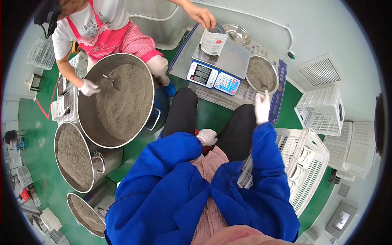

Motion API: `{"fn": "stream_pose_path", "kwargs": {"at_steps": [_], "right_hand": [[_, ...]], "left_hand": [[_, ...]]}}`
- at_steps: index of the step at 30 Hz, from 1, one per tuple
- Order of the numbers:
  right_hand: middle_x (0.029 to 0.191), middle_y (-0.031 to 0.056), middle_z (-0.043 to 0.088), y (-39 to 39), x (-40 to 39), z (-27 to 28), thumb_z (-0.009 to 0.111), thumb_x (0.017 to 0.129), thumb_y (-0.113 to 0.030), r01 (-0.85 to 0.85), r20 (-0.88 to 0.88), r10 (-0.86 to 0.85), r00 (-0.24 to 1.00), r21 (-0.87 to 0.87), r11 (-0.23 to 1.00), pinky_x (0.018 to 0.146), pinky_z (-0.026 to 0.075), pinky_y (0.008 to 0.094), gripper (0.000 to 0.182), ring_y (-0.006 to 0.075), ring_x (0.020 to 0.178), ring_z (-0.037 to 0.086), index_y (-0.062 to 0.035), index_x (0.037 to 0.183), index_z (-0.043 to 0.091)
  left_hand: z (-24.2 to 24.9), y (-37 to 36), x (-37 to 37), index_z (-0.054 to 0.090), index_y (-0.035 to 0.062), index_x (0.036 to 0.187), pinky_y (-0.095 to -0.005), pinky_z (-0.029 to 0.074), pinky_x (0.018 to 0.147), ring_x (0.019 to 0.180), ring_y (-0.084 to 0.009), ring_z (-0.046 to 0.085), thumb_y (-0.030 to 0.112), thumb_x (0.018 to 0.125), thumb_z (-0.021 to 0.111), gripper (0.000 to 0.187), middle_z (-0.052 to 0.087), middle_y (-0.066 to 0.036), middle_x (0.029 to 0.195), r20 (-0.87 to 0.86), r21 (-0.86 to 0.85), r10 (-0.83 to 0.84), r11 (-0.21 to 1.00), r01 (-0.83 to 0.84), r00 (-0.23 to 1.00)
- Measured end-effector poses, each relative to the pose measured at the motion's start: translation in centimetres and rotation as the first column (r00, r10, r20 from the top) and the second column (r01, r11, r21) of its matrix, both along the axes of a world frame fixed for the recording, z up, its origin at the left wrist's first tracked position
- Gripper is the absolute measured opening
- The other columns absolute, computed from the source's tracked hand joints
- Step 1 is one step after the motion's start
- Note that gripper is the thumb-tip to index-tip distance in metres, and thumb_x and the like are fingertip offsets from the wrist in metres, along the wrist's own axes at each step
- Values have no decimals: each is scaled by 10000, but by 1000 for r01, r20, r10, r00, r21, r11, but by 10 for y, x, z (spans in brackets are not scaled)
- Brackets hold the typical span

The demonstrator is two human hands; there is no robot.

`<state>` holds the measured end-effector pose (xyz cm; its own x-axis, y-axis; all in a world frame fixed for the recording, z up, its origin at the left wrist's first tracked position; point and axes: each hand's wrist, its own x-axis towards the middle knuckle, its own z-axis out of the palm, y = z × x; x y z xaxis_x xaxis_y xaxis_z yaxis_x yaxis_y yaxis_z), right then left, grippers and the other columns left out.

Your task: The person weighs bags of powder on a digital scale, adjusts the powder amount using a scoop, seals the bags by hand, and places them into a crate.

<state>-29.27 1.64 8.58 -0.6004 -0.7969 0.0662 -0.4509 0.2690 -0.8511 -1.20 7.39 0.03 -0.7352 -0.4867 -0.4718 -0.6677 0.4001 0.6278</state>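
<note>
Weighing step under way: your right hand (pixel 262 107) raised, fingers together, empty, just short of bowl (pixel 261 75) of grey tea beside scale (pixel 214 76); left hand (pixel 207 136) on lap, seemingly loosely curled; co-worker steadies pouch (pixel 212 42) on scale; next move likely calls for pinch from bowl

— Single head-worn view, looking steeply down over blue sleeves (pixel 261 163) and lap, fisheye-round at the edges.
— Facing forward toward the scale (pixel 214 75); close on the knees, wider across green floor (pixel 36 134).
</note>
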Motion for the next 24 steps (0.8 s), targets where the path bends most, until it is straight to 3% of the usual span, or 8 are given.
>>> {"fn": "stream_pose_path", "kwargs": {"at_steps": [3,6,8,12,13,16,20,24], "right_hand": [[1010,95,726,-25,-62,-13,660,921,-265,103,-170,-76,982,158,982,863,519,317,761,210,918,691,33,1513,286],[1003,118,730,-45,-90,-17,658,919,-301,121,-271,-26,962,338,933,851,526,341,734,232,930,701,13,1499,335],[949,111,738,-60,-116,-52,640,941,-262,73,-272,15,962,312,947,765,533,301,622,177,819,699,-6,1461,415],[837,86,744,-75,-117,-63,589,977,-210,-4,-256,66,964,237,971,659,527,269,373,111,691,681,-63,1319,604],[826,79,743,-75,-112,-56,542,977,-248,24,-246,44,968,268,963,833,524,338,328,214,870,720,-100,1244,663],[849,90,742,-74,-105,-29,529,980,-257,36,-339,78,938,317,948,819,528,357,326,233,868,720,-131,1248,665],[856,142,723,-81,-95,28,533,984,-288,33,-681,190,707,300,953,774,537,424,262,324,849,700,-173,1162,687],[904,173,711,-80,-107,45,536,975,-207,-181,-766,290,574,227,957,729,541,455,221,364,823,688,-151,1127,687]], "left_hand": [[5,-1,-3,745,68,1003,-473,529,836,933,-383,681,299,855,621,301,708,-216,941,-30,3,19,1000,-19,999],[3,-3,-7,742,65,1009,-474,527,840,930,-387,679,281,856,619,293,709,-215,941,-26,12,12,1000,-12,1000],[2,-4,-6,742,65,1010,-476,526,840,929,-390,678,264,856,615,282,708,-215,945,-30,22,22,1000,-21,999],[2,-7,-3,739,47,963,-479,532,839,934,-392,681,259,849,619,269,704,-228,946,-32,32,61,998,-60,998],[1,-9,-2,737,37,942,-480,535,840,935,-394,683,258,846,622,267,702,-234,947,-33,31,66,997,-65,997],[1,-11,-1,739,34,934,-480,540,824,931,-391,686,215,830,619,241,703,-228,944,-12,14,81,997,-81,997],[-7,-14,-2,739,35,934,-489,541,807,921,-393,687,154,815,600,219,703,-228,937,21,-7,49,999,-49,999],[-7,-15,0,731,39,946,-499,540,793,905,-394,687,138,808,591,220,702,-228,918,4,-18,47,999,-47,999]]}}
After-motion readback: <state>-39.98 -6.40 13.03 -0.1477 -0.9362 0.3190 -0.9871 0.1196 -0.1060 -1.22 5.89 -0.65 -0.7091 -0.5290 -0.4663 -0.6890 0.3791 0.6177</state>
